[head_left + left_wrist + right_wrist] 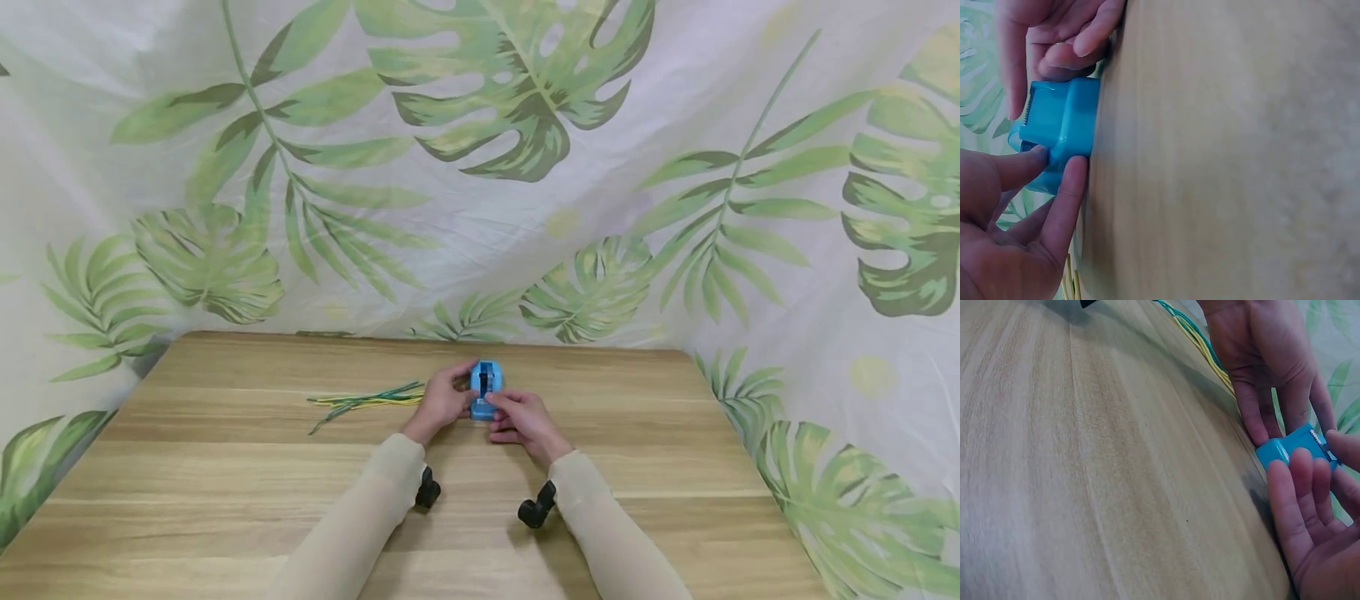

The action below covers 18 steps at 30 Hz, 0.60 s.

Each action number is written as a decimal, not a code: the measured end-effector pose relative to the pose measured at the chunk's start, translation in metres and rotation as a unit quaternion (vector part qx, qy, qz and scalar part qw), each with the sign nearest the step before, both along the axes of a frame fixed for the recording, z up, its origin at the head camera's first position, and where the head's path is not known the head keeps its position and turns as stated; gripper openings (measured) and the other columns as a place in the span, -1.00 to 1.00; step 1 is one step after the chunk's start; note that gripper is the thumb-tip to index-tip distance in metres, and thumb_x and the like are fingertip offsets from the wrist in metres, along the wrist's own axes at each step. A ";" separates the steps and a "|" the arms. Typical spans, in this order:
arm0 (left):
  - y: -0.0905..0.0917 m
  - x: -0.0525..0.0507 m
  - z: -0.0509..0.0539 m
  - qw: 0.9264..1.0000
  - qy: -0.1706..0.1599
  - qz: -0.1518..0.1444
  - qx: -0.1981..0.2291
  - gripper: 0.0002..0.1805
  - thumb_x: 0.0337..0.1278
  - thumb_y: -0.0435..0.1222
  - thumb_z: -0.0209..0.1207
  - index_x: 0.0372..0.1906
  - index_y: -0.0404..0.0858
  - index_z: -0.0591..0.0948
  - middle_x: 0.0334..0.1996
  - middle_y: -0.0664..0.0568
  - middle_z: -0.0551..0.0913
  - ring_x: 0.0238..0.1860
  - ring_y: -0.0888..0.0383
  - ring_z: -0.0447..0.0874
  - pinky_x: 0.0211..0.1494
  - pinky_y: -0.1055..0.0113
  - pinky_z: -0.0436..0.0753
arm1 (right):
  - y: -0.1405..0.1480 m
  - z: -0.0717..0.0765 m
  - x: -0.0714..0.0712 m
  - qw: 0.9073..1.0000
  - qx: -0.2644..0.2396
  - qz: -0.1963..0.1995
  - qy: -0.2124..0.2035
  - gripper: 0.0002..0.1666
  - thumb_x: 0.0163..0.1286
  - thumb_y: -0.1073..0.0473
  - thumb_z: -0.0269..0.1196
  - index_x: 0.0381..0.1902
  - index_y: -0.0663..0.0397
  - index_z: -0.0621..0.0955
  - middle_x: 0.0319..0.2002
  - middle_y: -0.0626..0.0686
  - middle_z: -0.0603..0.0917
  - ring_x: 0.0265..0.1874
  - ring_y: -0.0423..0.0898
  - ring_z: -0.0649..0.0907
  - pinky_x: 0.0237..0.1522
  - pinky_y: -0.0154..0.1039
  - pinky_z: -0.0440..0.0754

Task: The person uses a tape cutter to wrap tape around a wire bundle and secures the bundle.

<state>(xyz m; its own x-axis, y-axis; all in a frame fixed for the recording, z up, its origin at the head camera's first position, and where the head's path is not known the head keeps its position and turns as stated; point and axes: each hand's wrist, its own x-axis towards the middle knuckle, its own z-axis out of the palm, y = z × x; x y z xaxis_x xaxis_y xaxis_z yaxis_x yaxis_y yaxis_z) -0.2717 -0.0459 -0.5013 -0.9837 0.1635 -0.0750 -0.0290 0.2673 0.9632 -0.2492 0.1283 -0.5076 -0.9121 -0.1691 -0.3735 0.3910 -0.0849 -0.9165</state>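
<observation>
The blue tape dispenser [486, 411] sits on the surface [675, 467], within easy reach. The left hand [444, 397] grips its side, thumb opposite fingers, probably to steady it; the right hand [527, 423], partly curled, reaches its toothed edge [1318, 439], any pinch unclear. Green and yellow strands [360, 402] lie leftward.

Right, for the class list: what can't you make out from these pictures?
Head view: the ends of the green and yellow strands nearest the left hand, hidden behind it.
Head view: whether the right hand pinches any tape; too small to tell.
Left wrist view: the inside of the blue tape dispenser, hidden by its casing.
Head view: the sleeves' upper parts, cut off by the bottom edge.
</observation>
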 end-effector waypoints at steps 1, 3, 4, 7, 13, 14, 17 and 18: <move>0.000 0.000 0.000 1.000 -0.002 0.000 0.004 -0.34 0.29 -0.56 0.19 0.46 -0.14 0.42 0.37 -0.22 0.42 -0.01 -0.07 0.62 -0.33 0.23 0.72 | 0.000 0.000 -0.001 1.000 -0.001 -0.002 0.001 -0.70 0.39 0.06 0.37 -0.10 0.18 0.67 -0.53 -0.02 0.54 -0.58 -0.15 0.64 -0.38 -0.13 0.74; 0.000 0.000 0.000 1.000 0.004 -0.001 0.005 -0.35 0.30 -0.56 0.18 0.46 -0.15 0.42 0.36 -0.24 0.44 -0.03 -0.04 0.63 -0.32 0.22 0.72 | -0.001 0.001 -0.002 1.000 -0.003 -0.009 0.001 -0.74 0.38 0.07 0.38 -0.15 0.16 0.67 -0.55 -0.03 0.51 -0.61 -0.17 0.60 -0.42 -0.15 0.74; 0.001 0.001 -0.001 1.000 0.007 -0.002 0.004 -0.35 0.31 -0.56 0.18 0.46 -0.15 0.42 0.35 -0.25 0.45 -0.03 -0.04 0.64 -0.32 0.21 0.72 | -0.001 0.000 -0.002 1.000 -0.003 -0.012 0.001 -0.76 0.38 0.07 0.38 -0.18 0.15 0.67 -0.56 -0.04 0.49 -0.62 -0.17 0.59 -0.44 -0.16 0.73; 0.002 0.002 -0.002 1.000 0.011 0.001 0.006 -0.36 0.31 -0.56 0.18 0.45 -0.16 0.43 0.32 -0.25 0.47 -0.06 -0.02 0.65 -0.32 0.20 0.72 | -0.002 0.000 -0.002 1.000 -0.003 -0.020 -0.001 -0.79 0.36 0.09 0.39 -0.22 0.13 0.68 -0.57 -0.05 0.48 -0.64 -0.19 0.57 -0.48 -0.20 0.72; 0.001 0.001 0.000 1.000 0.008 0.005 -0.004 -0.34 0.30 -0.56 0.19 0.46 -0.13 0.43 0.34 -0.22 0.46 -0.07 -0.02 0.65 -0.33 0.20 0.72 | -0.003 0.002 -0.001 1.000 -0.008 -0.024 -0.002 -0.83 0.36 0.12 0.39 -0.24 0.11 0.68 -0.56 -0.05 0.48 -0.64 -0.19 0.57 -0.49 -0.23 0.70; 0.001 0.001 0.001 1.000 0.008 0.004 -0.005 -0.34 0.30 -0.55 0.19 0.46 -0.13 0.43 0.35 -0.21 0.45 -0.07 -0.02 0.65 -0.33 0.20 0.72 | -0.003 0.002 -0.002 1.000 -0.007 -0.025 -0.001 -0.83 0.36 0.12 0.38 -0.24 0.11 0.68 -0.56 -0.05 0.48 -0.64 -0.19 0.57 -0.49 -0.23 0.70; 0.001 0.000 0.000 1.000 0.007 0.002 -0.010 -0.34 0.31 -0.55 0.19 0.46 -0.12 0.42 0.37 -0.20 0.44 -0.06 -0.03 0.64 -0.33 0.21 0.72 | -0.003 0.002 -0.002 1.000 -0.005 -0.028 -0.001 -0.81 0.36 0.12 0.38 -0.21 0.13 0.69 -0.55 -0.05 0.48 -0.62 -0.18 0.57 -0.49 -0.25 0.69; 0.000 -0.001 0.000 1.000 0.009 0.000 -0.011 -0.34 0.31 -0.55 0.18 0.46 -0.12 0.42 0.37 -0.21 0.43 -0.05 -0.03 0.64 -0.33 0.21 0.72 | -0.004 0.002 -0.002 1.000 -0.004 -0.029 -0.002 -0.81 0.37 0.12 0.38 -0.20 0.14 0.69 -0.55 -0.05 0.48 -0.61 -0.18 0.58 -0.48 -0.25 0.69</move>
<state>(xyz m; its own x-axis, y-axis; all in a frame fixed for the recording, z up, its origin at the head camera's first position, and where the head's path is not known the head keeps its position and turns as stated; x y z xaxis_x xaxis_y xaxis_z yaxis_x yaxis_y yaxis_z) -0.2723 -0.0454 -0.5015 -0.9850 0.1611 -0.0616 -0.0126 0.2890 0.9573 -0.2514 0.1246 -0.5055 -0.9192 -0.1192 -0.3752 0.3881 -0.1141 -0.9145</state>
